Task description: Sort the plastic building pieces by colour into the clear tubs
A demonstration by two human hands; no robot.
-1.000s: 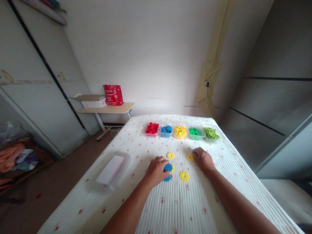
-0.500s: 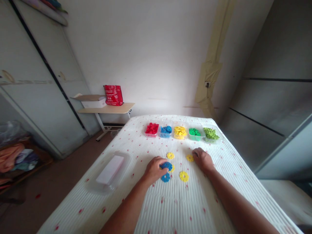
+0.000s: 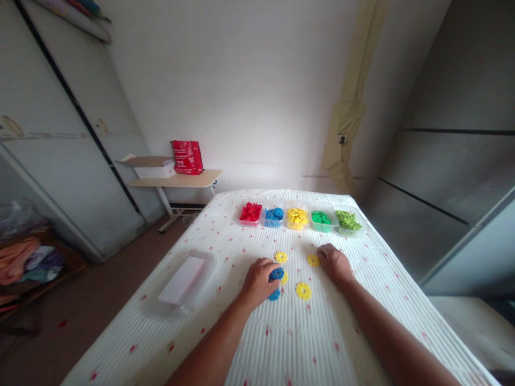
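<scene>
My left hand (image 3: 260, 281) grips a blue notched plastic disc (image 3: 277, 273) between thumb and fingers, just over the tabletop. Another blue disc (image 3: 274, 295) lies partly hidden under the thumb, and a yellow disc (image 3: 285, 278) peeks out behind the held one. With its fingers curled, my right hand (image 3: 337, 264) rests at the right edge of a yellow notched disc (image 3: 313, 260); what is inside those fingers is hidden. Two more yellow discs lie flat, an upper one (image 3: 281, 257) and a nearer one (image 3: 303, 291).
Along the far side stand clear tubs of red pieces (image 3: 251, 212), blue pieces (image 3: 273, 215), yellow pieces (image 3: 297, 217), green pieces (image 3: 321, 219) and light green pieces (image 3: 348, 220). At left is a clear plastic tray (image 3: 164, 311) with a pale block (image 3: 183, 280) inside.
My left hand has shifted slightly right with the blue disc, which has tilted and now covers less of the yellow one. The right hand is practically still.
</scene>
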